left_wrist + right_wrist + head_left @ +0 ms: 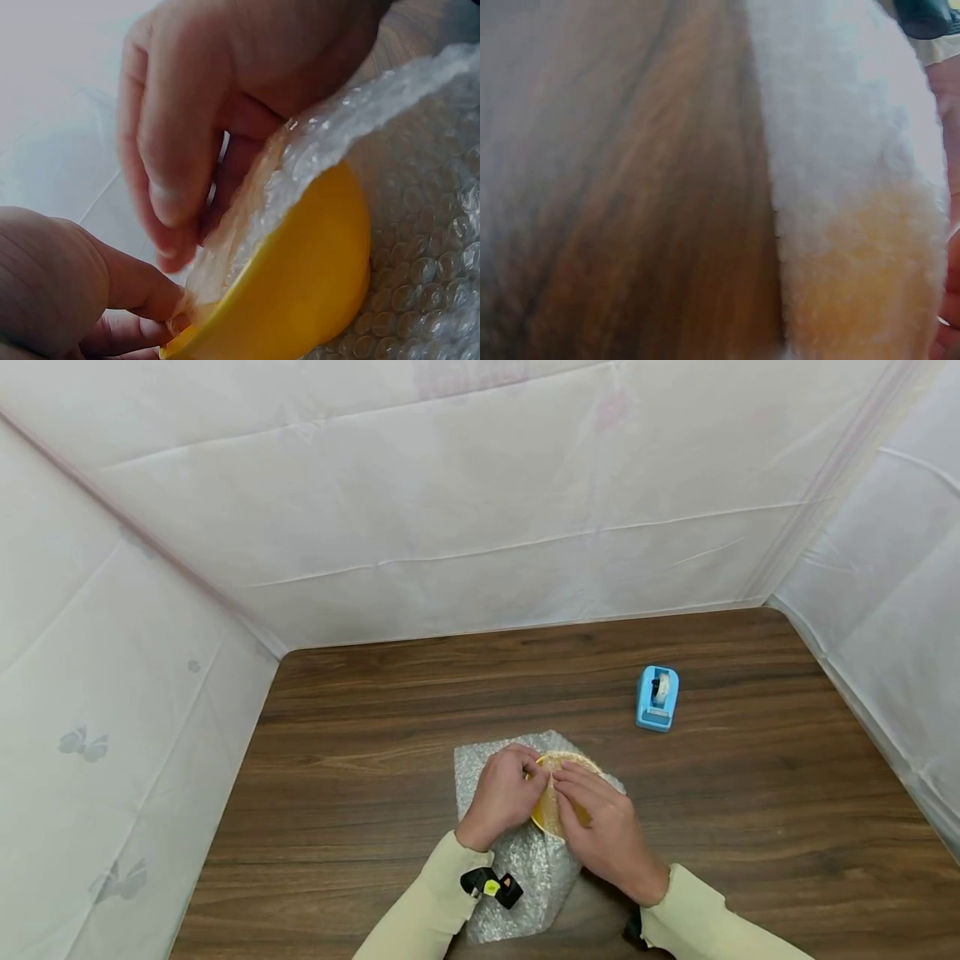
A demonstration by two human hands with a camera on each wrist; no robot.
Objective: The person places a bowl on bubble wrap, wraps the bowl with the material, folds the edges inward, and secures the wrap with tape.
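A yellow bowl (315, 270) lies on a sheet of bubble wrap (521, 868), part of which is folded up over the bowl's rim. At the rim, my left hand (504, 795) pinches the edge of the folded wrap between thumb and fingers. From the other side my right hand (607, 827) holds the flap over the bowl's mouth, its fingertips close to the left hand's. Yellow shows through the wrap in the blurred right wrist view, with part of a hand (949, 127) at the edge.
A blue tape dispenser (657, 698) with a roll in it stands farther back to the right. The dark wooden table (360, 743) is bounded by white sheeting (480, 593) at the back and on both sides.
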